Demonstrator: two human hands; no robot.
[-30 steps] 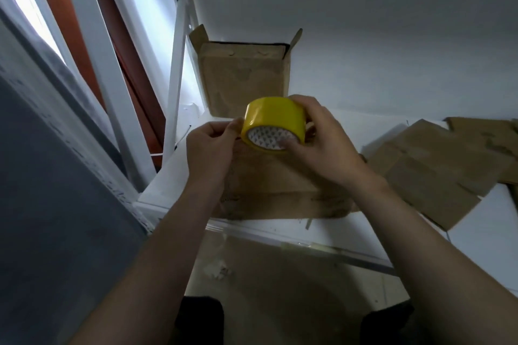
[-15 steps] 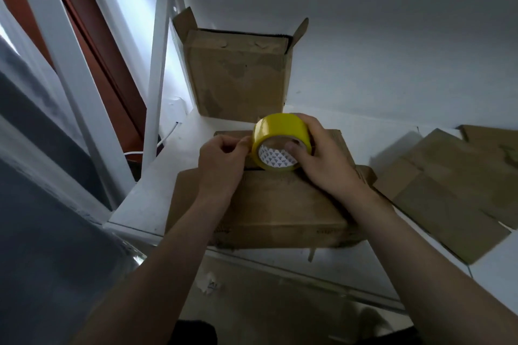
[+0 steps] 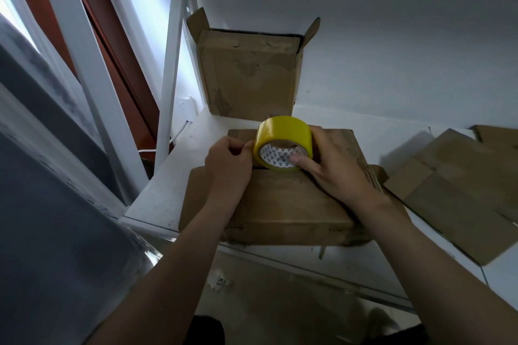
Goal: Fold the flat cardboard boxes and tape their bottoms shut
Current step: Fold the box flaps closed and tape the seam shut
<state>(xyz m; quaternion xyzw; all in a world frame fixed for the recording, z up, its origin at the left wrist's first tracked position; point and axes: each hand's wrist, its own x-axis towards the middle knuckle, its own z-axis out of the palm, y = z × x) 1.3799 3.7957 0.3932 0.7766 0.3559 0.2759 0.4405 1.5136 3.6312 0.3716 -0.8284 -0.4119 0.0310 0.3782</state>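
A folded brown cardboard box [image 3: 291,202] lies on the white table [image 3: 157,193] with its closed flaps facing up. My right hand [image 3: 333,165] grips a yellow tape roll [image 3: 283,138], thumb in the core, right above the seam between the flaps. My left hand [image 3: 228,164] sits at the roll's left side, its fingertips pinching at the roll's edge where the tape end would be; the tape end itself is too small to make out.
An assembled box [image 3: 249,75] with open top flaps stands at the back against the wall. Flat cardboard blanks [image 3: 459,190] lie on the table to the right. A white metal frame post [image 3: 171,64] rises at the left. The table's front edge is near my forearms.
Both hands have lowered the tape roll from mid-air down to the top of the folded box. My view has tilted, showing more of the table and the standing box.
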